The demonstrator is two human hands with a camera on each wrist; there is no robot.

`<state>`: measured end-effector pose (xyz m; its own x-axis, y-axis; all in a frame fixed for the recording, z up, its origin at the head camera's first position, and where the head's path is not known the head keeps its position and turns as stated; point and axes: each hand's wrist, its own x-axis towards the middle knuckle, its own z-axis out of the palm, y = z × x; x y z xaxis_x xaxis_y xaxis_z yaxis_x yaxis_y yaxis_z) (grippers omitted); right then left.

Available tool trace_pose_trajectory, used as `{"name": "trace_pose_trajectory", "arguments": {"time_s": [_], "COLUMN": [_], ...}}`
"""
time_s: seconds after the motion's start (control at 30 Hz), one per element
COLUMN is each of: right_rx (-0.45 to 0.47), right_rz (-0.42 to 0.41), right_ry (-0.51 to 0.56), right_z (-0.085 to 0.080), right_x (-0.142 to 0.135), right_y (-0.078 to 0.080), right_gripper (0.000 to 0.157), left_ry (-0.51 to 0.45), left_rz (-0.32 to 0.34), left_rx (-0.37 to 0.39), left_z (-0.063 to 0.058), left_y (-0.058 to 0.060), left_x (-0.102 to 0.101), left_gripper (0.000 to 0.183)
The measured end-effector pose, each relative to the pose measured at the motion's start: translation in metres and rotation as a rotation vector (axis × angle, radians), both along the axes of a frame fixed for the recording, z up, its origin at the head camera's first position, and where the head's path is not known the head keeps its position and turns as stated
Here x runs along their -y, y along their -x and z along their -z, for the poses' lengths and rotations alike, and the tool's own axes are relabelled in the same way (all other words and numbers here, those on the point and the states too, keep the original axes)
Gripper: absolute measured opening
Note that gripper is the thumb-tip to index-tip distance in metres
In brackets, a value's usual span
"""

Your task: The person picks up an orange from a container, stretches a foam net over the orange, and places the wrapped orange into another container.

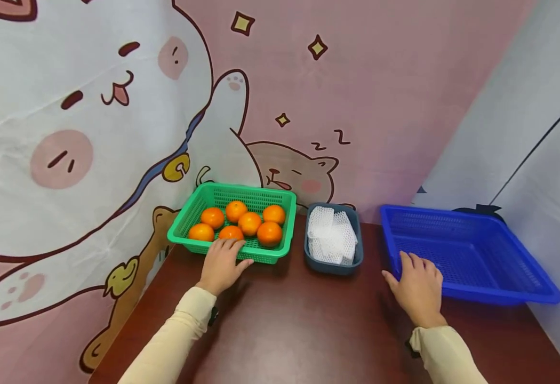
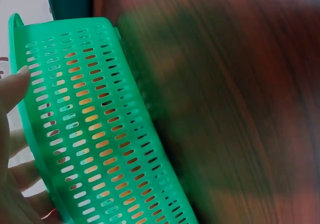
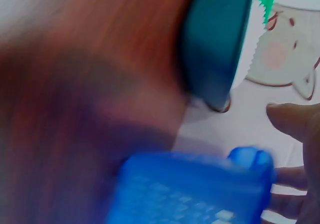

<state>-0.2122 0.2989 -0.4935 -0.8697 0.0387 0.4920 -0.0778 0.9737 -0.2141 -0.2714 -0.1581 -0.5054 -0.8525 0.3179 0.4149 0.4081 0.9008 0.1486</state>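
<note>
My left hand (image 1: 222, 265) is at the front rim of a green plastic basket (image 1: 285, 250), fingers reaching over the rim and thumb spread to the right. Several oranges (image 1: 249, 223) lie in that basket, the nearest one just beyond the fingertips. In the left wrist view the thumb (image 2: 20, 86) overlaps the top of the slotted wall. Over the front left corner of a blue basket (image 1: 496, 296) is my right hand (image 1: 416, 288), its fingers loosely bent and thumb apart. The right wrist view has the fingers behind the blue rim, with no object in the grasp.
Between the two baskets stands a small dark grey-blue bin (image 1: 333, 268) holding white foam net sleeves (image 1: 332, 237). All three containers sit along the back of a reddish-brown table (image 1: 309, 330). A cartoon-printed cloth (image 1: 381, 106) hangs right behind them.
</note>
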Motion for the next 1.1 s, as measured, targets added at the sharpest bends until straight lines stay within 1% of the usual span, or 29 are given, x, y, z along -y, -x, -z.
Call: {"name": "trace_pose_trajectory", "arguments": {"time_s": [0.07, 0.13, 0.27, 0.43, 0.5, 0.6, 0.67, 0.73, 0.83, 0.9, 1.03, 1.1], "right_rx": [0.05, 0.064, 0.048, 0.016, 0.004, -0.002, -0.002, 0.005, 0.023, 0.039, 0.058, 0.06], "right_rz": [0.015, 0.009, -0.016, -0.037, -0.041, -0.043, -0.044, -0.044, -0.048, -0.051, -0.056, -0.056], "right_ry": [0.004, 0.012, 0.039, 0.045, 0.046, 0.054, 0.06, 0.065, 0.071, 0.076, 0.082, 0.082], "right_z": [0.004, 0.009, 0.017, 0.018, 0.018, 0.018, 0.017, 0.016, 0.014, 0.015, 0.016, 0.017], "right_x": [-0.006, -0.01, -0.016, -0.022, -0.022, -0.023, -0.024, -0.024, -0.024, -0.024, -0.025, -0.026], "right_y": [0.0, 0.002, 0.005, 0.004, 0.005, 0.006, 0.006, 0.007, 0.006, 0.006, 0.004, 0.004], "right_gripper": [0.061, 0.055, 0.046, 0.045, 0.045, 0.045, 0.045, 0.046, 0.047, 0.048, 0.049, 0.049], "left_ry": [-0.014, -0.024, -0.042, -0.055, -0.06, -0.092, -0.125, -0.151, -0.178, -0.193, -0.231, -0.231], "left_rz": [-0.007, -0.012, 0.003, 0.017, 0.013, 0.0, -0.015, -0.044, -0.101, -0.146, -0.245, -0.282], "left_rx": [-0.019, -0.022, -0.036, -0.07, -0.073, -0.061, -0.045, -0.025, 0.026, 0.091, 0.289, 0.379], "left_z": [0.0, 0.0, 0.0, -0.001, -0.004, -0.011, -0.016, -0.021, -0.027, -0.031, -0.036, -0.036], "left_y": [0.001, 0.001, 0.002, 0.004, 0.005, 0.007, 0.011, 0.018, 0.03, 0.037, 0.049, 0.054], "left_x": [0.002, 0.003, 0.004, 0.002, 0.001, -0.001, -0.001, 0.0, 0.005, 0.009, 0.014, 0.014], "left_gripper": [0.054, 0.053, 0.05, 0.048, 0.049, 0.05, 0.051, 0.054, 0.057, 0.06, 0.066, 0.069]}}
